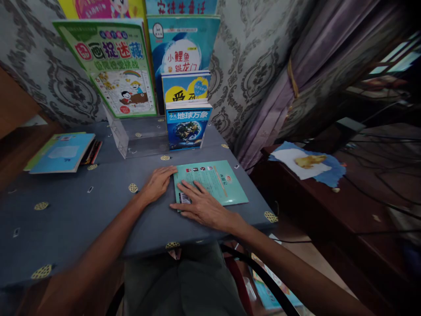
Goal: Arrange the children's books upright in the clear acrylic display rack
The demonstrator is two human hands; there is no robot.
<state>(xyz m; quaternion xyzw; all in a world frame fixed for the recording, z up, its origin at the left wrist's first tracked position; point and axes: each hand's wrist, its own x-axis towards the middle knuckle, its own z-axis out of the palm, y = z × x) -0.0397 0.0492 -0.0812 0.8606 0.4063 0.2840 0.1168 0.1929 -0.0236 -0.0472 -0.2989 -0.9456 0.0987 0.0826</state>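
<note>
A thin teal booklet point(219, 180) lies back cover up on the grey-blue tablecloth point(92, 215), near the table's right front corner. My right hand point(202, 206) rests flat on its near left part, fingers spread beside a barcode sticker. My left hand point(158, 182) lies flat on the cloth with its fingertips at the booklet's left edge. Neither hand grips anything.
A clear acrylic stand point(138, 136) at the back holds several children's books, among them a green one point(115, 66) and a blue earth book point(187, 127). A stack of thin books point(62, 153) lies at the left. A dark wooden bench point(329, 206) with cloths stands to the right.
</note>
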